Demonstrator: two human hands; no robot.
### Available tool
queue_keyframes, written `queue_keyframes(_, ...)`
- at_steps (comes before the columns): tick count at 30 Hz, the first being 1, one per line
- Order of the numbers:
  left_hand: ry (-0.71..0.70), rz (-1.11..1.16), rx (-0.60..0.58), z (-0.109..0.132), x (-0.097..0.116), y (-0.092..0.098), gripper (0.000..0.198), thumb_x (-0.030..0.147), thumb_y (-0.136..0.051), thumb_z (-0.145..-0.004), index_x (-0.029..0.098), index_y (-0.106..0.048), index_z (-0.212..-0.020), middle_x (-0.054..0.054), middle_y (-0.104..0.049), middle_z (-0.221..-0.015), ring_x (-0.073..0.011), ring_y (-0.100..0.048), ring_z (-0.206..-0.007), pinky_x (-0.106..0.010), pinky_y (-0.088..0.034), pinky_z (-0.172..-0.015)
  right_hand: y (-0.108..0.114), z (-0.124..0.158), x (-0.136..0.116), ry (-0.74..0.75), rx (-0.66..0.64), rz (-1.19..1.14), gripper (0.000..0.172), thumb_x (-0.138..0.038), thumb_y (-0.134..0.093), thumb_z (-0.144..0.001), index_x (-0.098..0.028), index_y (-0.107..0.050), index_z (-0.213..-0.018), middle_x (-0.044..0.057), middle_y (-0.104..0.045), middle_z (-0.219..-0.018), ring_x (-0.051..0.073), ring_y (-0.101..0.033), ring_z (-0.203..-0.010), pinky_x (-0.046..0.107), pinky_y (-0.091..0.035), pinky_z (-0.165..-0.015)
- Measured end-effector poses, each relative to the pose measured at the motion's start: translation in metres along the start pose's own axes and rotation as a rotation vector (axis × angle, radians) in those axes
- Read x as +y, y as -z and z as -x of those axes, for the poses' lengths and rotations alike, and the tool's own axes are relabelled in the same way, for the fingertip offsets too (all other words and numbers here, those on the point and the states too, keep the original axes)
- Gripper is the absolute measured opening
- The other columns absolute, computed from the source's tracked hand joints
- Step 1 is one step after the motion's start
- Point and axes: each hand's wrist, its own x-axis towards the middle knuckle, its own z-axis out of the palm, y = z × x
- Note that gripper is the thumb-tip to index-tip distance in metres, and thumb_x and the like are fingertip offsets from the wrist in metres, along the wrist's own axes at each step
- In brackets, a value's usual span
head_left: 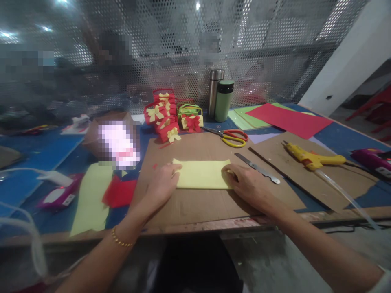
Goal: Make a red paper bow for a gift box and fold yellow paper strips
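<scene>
A folded sheet of pale yellow paper (203,174) lies on a brown cardboard sheet (195,211) in front of me. My left hand (163,181) is closed on its left end, thumb and fingers at the edge. At the opposite end, my right hand (244,182) grips the paper with curled fingers. Just beyond the right hand rests a flat metal blade (258,167). Scissors (232,137) with red and yellow handles lie farther back on the cardboard.
Small red paper baskets with yellow bows (163,116) stand at the back, beside a green bottle (224,101) and a steel flask (214,91). A yellow glue gun (313,156) lies right on cardboard. Left are red paper (120,192), a yellow strip (93,195) and a purple power strip (61,195).
</scene>
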Motion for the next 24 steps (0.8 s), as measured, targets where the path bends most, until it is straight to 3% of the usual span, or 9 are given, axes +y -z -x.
queue_keyframes(18, -0.007, 0.027, 0.017, -0.0005, -0.0018, -0.0042, 0.043, 0.016, -0.048, -0.095, 0.019, -0.074, -0.129, -0.011, -0.074, -0.129, -0.0266, -0.068, -0.119, -0.039, -0.052, -0.105, -0.0011, -0.0002, 0.0001, 0.002, 0.021, 0.012, 0.024, -0.022, -0.049, -0.094, -0.02, -0.072, -0.1, 0.009, -0.078, -0.091, 0.019, -0.063, -0.071, 0.029, -0.025, -0.059)
queue_keyframes(24, -0.042, -0.028, 0.015, -0.0009, -0.0019, -0.0031, 0.041, 0.017, -0.046, -0.094, 0.02, -0.077, -0.121, -0.011, -0.075, -0.116, -0.027, -0.069, -0.108, -0.038, -0.053, -0.096, 0.0022, 0.0001, -0.003, -0.002, 0.014, 0.051, 0.023, -0.019, -0.05, -0.092, -0.02, -0.072, -0.1, 0.009, -0.077, -0.087, 0.019, -0.061, -0.069, 0.03, -0.023, -0.059)
